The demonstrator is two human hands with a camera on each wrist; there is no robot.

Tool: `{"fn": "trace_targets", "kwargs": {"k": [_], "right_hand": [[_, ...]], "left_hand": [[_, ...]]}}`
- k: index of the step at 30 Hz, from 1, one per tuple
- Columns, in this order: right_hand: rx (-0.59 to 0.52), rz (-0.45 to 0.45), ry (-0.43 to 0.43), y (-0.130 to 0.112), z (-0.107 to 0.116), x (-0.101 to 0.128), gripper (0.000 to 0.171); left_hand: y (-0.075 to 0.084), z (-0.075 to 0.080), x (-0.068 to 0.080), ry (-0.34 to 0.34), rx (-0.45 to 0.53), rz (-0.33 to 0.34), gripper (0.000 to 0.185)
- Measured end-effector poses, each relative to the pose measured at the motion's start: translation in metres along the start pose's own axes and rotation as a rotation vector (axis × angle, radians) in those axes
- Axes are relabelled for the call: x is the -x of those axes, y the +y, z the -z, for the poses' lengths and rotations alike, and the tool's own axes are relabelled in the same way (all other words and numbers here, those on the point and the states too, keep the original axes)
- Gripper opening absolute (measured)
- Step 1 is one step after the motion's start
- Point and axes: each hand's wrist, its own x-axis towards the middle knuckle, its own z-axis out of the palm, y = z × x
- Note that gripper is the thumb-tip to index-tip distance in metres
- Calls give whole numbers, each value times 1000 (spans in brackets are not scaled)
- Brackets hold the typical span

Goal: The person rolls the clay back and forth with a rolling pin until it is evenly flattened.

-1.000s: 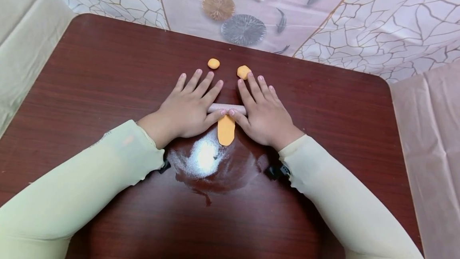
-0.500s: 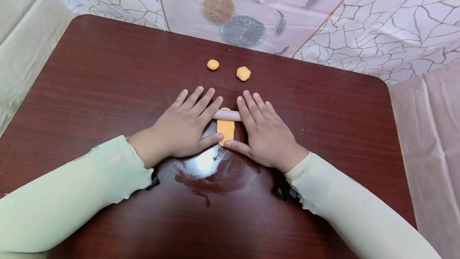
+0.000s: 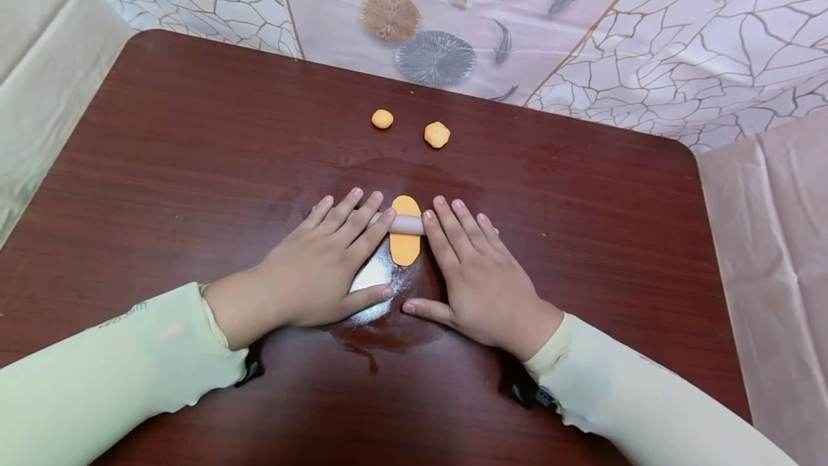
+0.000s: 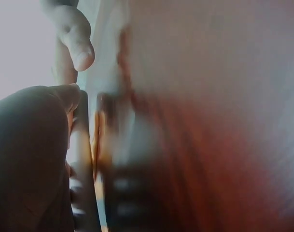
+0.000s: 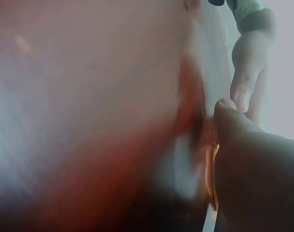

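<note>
A flattened orange dough strip (image 3: 405, 231), oval and thin, lies near the middle of the dark wooden table (image 3: 162, 149). A small pale rolling pin (image 3: 404, 224) lies across it, with dough showing on both sides. The left hand (image 3: 320, 268) and right hand (image 3: 475, 275) press flat on the pin's ends, fingers straight and spread, gripping nothing. Compared with half a second ago, hands and pin sit closer to the person, and the strip's far end is now uncovered. Two orange dough balls (image 3: 382, 119) (image 3: 437, 134) sit well beyond, apart. A floury glare patch (image 3: 371, 279) lies between the thumbs. Both wrist views are blurred.
</note>
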Motion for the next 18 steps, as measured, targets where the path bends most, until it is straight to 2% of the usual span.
{"fn": "trace_targets", "kwargs": {"k": [11,18], "right_hand": [[-18,30,17,-22,-6,32,117],[-16,36,-16,-29,-4,44,120]], "left_hand": [[19,-4,32,29,9,-41,98],[26,-7,46,17,26,-45,99]]}}
